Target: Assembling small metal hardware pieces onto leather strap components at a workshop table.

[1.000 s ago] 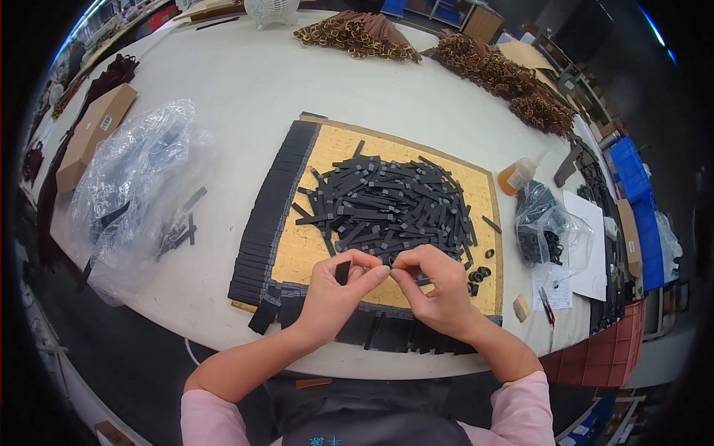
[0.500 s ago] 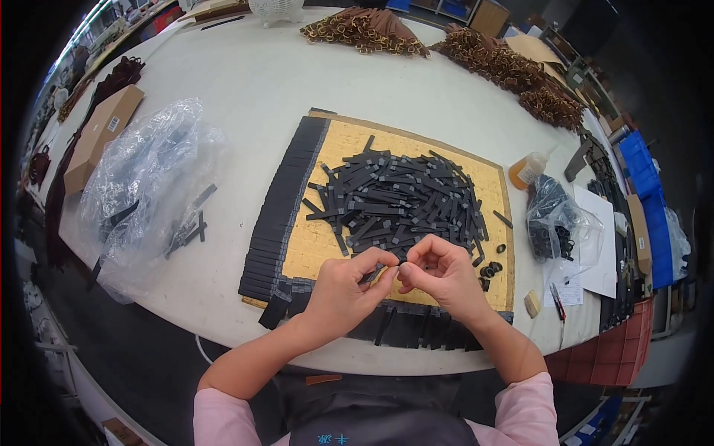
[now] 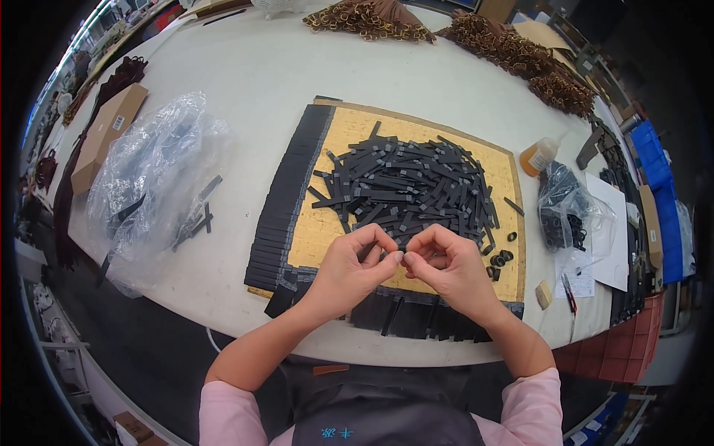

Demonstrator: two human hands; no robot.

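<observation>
My left hand [image 3: 351, 269] and my right hand [image 3: 452, 269] meet above the near part of a yellow board [image 3: 312, 239]. Thumb and fingertips of each are pinched together on a small black strip [image 3: 403, 250], mostly hidden by the fingers. Just beyond them lies a heap of short black strips [image 3: 416, 178] with greyish ends. Small black loops [image 3: 501, 259] sit on the board to the right of my right hand. Black strips [image 3: 291, 178] line the board's left side in a row, and more strips [image 3: 416, 318] run along its near edge, partly under my wrists.
On the left, a clear plastic bag [image 3: 149, 186] lies by a cardboard box [image 3: 110, 137]. To the right are a bottle of amber liquid [image 3: 538, 156], a bag of black pieces [image 3: 561, 208], a small tan block [image 3: 544, 294] and a cutting tool [image 3: 570, 297]. Brown straps with buckles [image 3: 368, 21] lie at the back.
My hands have drawn closer together at the fingertips, and the black strip between them shows less. The whole view has shifted slightly.
</observation>
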